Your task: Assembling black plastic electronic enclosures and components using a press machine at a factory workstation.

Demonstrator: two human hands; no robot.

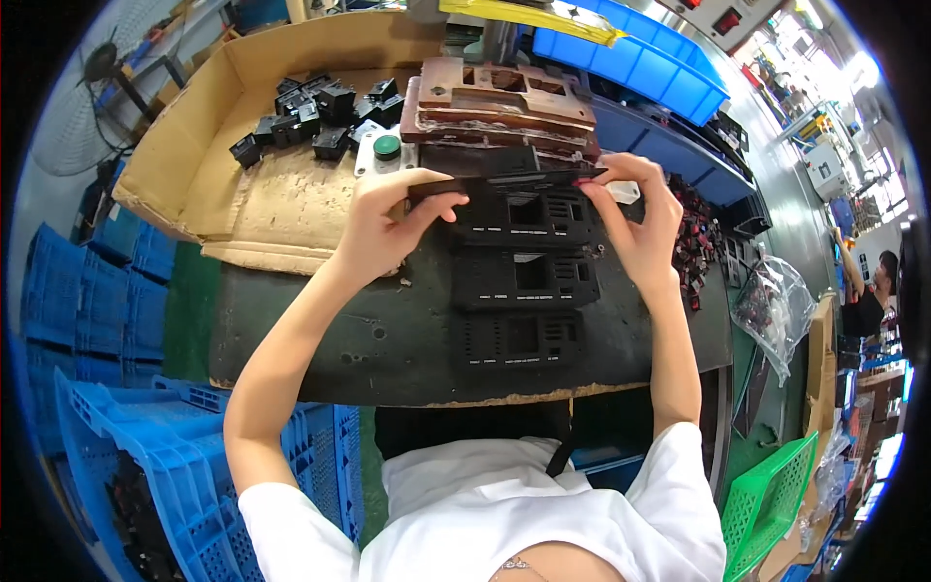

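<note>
A black plastic panel [529, 178], seen nearly edge-on, is held up level between my two hands. My left hand [386, 221] is closed on its left end, thumb below and fingers along the top. At the other end my right hand [642, 209] pinches it between thumb and fingers, close to a small red bit. Below it on the dark table lie similar black panels with cut-outs: a far one [519, 225], partly covered by the held panel, a middle one [529, 279] and a near one [522, 339].
A cardboard tray [281, 199] with several black blocks [335, 105] stands at the left. A green push button [387, 146] sits beside a brown stacked fixture [504, 102]. Small red and black parts [700, 242] are heaped at the right, near a clear plastic bag [776, 306].
</note>
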